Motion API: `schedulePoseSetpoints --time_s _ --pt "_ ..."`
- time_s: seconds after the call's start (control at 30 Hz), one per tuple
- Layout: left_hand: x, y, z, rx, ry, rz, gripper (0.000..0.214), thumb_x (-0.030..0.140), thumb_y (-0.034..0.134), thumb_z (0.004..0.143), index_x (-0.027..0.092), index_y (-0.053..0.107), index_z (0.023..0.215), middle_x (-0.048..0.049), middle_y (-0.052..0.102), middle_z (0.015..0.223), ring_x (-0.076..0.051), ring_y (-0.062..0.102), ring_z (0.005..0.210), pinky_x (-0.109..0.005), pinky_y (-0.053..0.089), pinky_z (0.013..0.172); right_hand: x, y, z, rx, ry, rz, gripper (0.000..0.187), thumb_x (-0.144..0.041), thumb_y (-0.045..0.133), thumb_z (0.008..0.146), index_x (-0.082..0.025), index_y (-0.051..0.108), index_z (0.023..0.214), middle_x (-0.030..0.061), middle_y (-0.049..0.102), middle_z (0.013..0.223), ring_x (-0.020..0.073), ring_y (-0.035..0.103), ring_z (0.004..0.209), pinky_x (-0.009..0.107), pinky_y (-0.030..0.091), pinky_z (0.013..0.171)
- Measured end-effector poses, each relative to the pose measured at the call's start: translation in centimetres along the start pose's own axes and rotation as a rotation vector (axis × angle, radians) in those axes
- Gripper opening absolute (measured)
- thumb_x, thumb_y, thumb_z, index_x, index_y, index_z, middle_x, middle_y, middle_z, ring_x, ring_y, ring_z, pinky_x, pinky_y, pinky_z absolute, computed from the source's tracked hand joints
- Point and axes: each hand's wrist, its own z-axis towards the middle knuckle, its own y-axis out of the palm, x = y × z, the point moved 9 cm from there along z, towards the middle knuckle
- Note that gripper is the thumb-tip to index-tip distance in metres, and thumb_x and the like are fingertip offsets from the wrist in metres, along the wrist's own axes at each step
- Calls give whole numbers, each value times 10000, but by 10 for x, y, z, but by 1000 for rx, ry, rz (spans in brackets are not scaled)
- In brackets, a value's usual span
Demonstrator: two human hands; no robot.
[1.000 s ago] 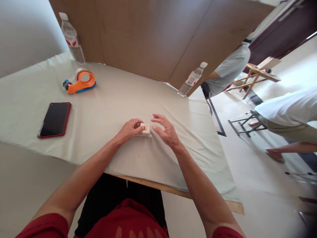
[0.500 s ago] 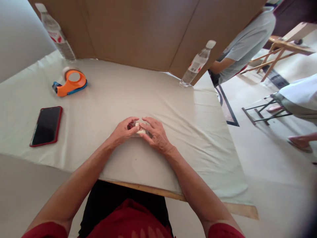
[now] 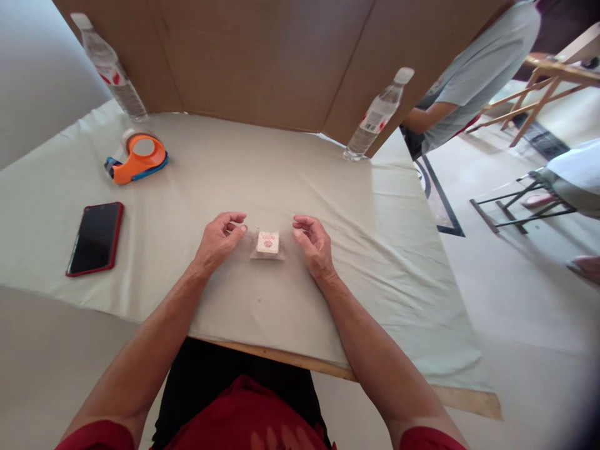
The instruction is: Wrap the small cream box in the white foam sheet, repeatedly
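Note:
A small whitish square block with a red printed mark (image 3: 267, 242) lies on the cloth-covered table (image 3: 225, 169). It sits on or inside a clear plastic wrapper (image 3: 267, 255), whose edges stick out around it; I cannot tell which. To its left, my left hand (image 3: 220, 239) rests with fingers curved and apart, holding nothing. On the other side, my right hand (image 3: 315, 245) is likewise open and empty. Neither hand touches the block.
At left lie a phone with a red case (image 3: 95, 239) and an orange tape dispenser (image 3: 142, 157). Two water bottles, one left (image 3: 115, 69) and one right (image 3: 379, 115), stand against a cardboard panel (image 3: 253, 62). Beyond it sits a person in a grey sleeve (image 3: 497, 56).
Both hands have let go of the block and moved apart, left hand to the left, right hand to the right. The block now lies uncovered between them.

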Motion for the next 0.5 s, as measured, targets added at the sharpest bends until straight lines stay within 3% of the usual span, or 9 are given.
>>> schedulePoseSetpoints --time_s 0.1,0.23,0.37,0.5 --pt "-3 -4 1 62 -21 14 243 394 607 789 169 693 825 13 577 665 -126 486 621 -250 410 592 1 1 -1 4 5 -20 417 -537 604 851 -238 586 1140 109 669 1221 244 644 1113 378 531 899" --pt "-5 -1 1 48 -41 39 286 432 602 802 182 617 663 44 463 537 -107 390 530 -248 356 531 3 0 -2 19 25 6 380 -493 605 844 -237 593 1124 107 677 1211 242 649 1107 383 532 913" --pt "-2 4 -1 13 -18 29 238 395 597 795 173 654 733 17 566 625 -119 470 595 -250 403 582 1 0 -1 12 24 -2 370 -453 601 838 -230 599 1133 113 676 1229 243 653 1096 386 533 896" --pt "0 9 -1 -45 20 32 265 380 618 771 175 707 913 -40 685 890 -161 600 781 -267 479 678 -8 7 -3 -80 -26 -75 407 -438 612 835 -245 610 1193 100 675 1267 257 635 1147 411 522 924"
